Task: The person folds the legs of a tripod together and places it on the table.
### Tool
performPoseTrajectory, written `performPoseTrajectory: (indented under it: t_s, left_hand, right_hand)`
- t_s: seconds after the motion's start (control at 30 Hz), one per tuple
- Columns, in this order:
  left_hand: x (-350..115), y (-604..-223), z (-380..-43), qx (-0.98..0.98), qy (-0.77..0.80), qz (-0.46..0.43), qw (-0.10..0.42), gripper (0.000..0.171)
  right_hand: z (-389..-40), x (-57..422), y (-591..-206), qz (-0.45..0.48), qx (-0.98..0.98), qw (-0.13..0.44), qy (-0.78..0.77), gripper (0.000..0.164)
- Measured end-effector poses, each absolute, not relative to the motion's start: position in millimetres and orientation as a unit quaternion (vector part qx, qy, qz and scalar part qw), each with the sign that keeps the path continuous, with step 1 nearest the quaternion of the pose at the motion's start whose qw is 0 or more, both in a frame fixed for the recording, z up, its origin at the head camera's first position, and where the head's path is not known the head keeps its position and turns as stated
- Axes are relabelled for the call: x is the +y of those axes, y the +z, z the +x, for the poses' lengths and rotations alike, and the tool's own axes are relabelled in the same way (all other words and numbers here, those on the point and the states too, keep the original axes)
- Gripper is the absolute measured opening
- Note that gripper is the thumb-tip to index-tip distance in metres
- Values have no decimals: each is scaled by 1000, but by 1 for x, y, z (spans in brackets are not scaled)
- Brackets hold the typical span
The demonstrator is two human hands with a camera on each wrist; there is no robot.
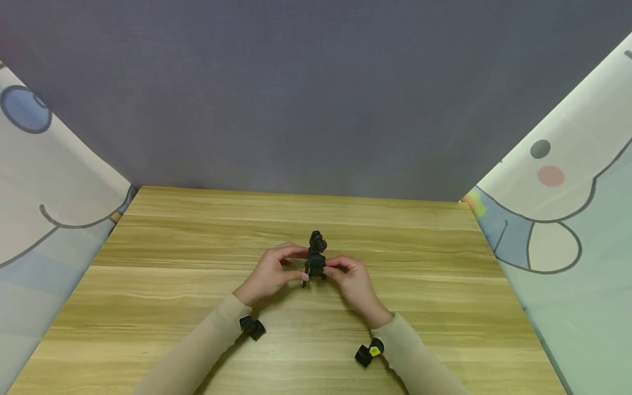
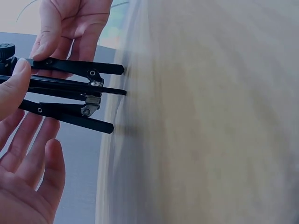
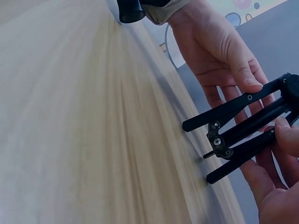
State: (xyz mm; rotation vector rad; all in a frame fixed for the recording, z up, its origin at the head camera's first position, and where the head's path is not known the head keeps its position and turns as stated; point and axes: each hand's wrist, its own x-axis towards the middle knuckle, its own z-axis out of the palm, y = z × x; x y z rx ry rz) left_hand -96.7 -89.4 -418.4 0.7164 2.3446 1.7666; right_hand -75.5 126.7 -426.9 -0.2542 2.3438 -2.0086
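A small black tabletop tripod (image 1: pixel 316 263) stands nearly upright between both hands, its legs partly spread and their tips at or near the table. My left hand (image 1: pixel 271 274) grips its left side, the thumb toward me and the fingers behind. From the other side my right hand (image 1: pixel 351 281) pinches a leg between thumb and fingers. The left wrist view shows metal hinge braces joining the legs (image 2: pixel 79 119) to the centre column. In the right wrist view the left hand (image 3: pixel 210 46) has its thumb along one leg, and the right hand (image 3: pixel 280 196) holds the opposite one.
The wood-grain table (image 1: pixel 173 247) lies under both forearms. A grey panel (image 1: pixel 306 99) rises behind it, with cartoon-printed cloth (image 1: pixel 568 247) at the sides. Black wrist cameras (image 1: pixel 253 327) are strapped over the beige sleeves (image 1: pixel 197 351).
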Motion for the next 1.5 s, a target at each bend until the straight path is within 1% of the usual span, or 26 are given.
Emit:
performPoseTrajectory:
  t_s: [0.13,0.33,0.4,0.47,0.6,0.7,0.9,1.07,1.2,1.3,1.5]
  left_hand:
    - [-90,-425,-100,775,580,243,64,48]
    - [-92,-448,-108,774,581,241,75,64]
    - [-93,-448,-108,768,589,242,76,65]
    - [-94,-446,-109,758,598,248,75,61]
    - [-95,-438,-109,735,620,265,72,47]
    - [-94,-428,-110,722,630,277,64,41]
    - [-86,-406,-114,697,651,298,28,38]
    - [-78,-394,-116,666,670,326,18,36]
    - [-74,-389,-116,665,669,332,5,31]
    - [-73,-387,-115,669,666,329,1,28]
    - [-73,-386,-115,677,657,332,8,27]
  right_hand:
    - [-76,129,-426,-82,754,34,-651,9]
    - [-76,132,-429,-85,747,53,-657,14]
    - [-77,133,-431,-86,751,61,-652,15]
    - [-77,134,-433,-87,754,65,-648,16]
    - [-81,136,-451,-85,758,72,-643,20]
    - [-85,137,-466,-82,762,76,-638,23]
    - [-86,135,-471,-78,772,70,-627,22]
    - [-87,131,-471,-72,779,62,-620,20]
    - [-87,128,-474,-72,785,52,-613,19]
    - [-87,127,-476,-70,787,48,-611,18]
    - [-87,125,-477,-61,806,42,-587,13]
